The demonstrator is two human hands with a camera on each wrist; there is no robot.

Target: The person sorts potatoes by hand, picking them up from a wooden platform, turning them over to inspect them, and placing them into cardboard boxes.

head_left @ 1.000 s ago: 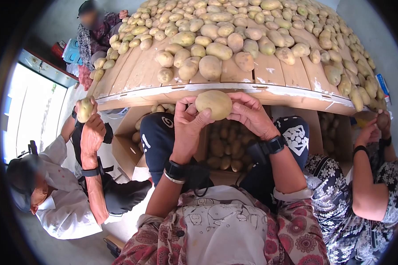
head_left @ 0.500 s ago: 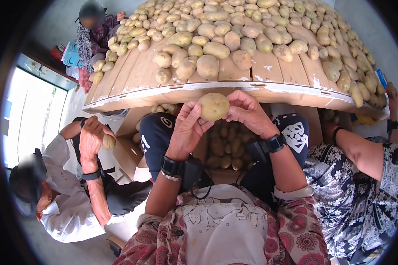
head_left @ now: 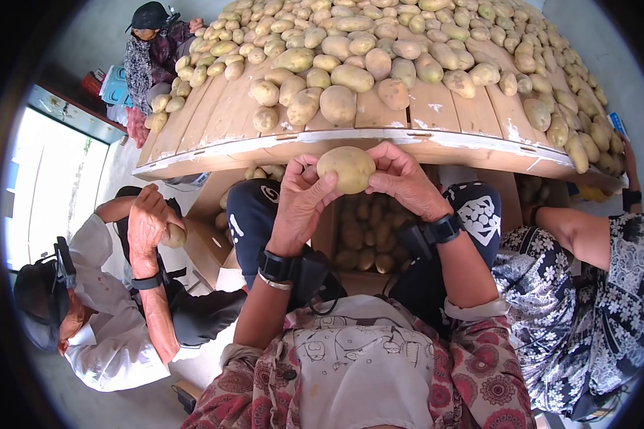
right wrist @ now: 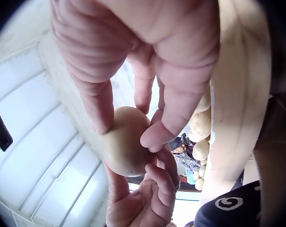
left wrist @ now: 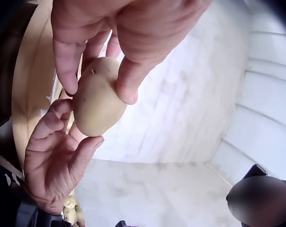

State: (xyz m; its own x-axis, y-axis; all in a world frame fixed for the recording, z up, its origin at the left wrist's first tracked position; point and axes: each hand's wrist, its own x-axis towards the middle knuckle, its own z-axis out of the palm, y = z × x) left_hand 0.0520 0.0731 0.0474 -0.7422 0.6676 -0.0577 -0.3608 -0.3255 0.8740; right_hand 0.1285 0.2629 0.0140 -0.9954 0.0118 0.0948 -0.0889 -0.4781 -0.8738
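Observation:
A smooth, pale-yellow potato point(head_left: 346, 170) is held in front of the table's edge, over the lap. My left hand point(head_left: 300, 207) grips its left end between thumb and fingers. At the opposite end, my right hand point(head_left: 410, 189) pinches it with thumb and fingertips. The left wrist view shows the left thumb point(left wrist: 129, 85) pressed along the side of the potato point(left wrist: 99, 101), with small dark specks near its upper end. In the right wrist view, right-hand fingertips point(right wrist: 152, 137) lie against the potato's point(right wrist: 126, 146) upper part, and the left hand point(right wrist: 140, 201) supports it from below.
Many potatoes point(head_left: 336, 105) cover the cardboard-topped table point(head_left: 436, 111). Between the knees, a box holds potatoes point(head_left: 365, 236); another cardboard box point(head_left: 206, 232) stands left. A person at left point(head_left: 100, 307) holds a potato; another at right point(head_left: 572, 300) reaches toward the table. A third person point(head_left: 154, 57) sits behind.
The potato tilted, then came back level between both hands. The person at left lowered their potato; the person at right moved one hand to the table's edge and the other below it.

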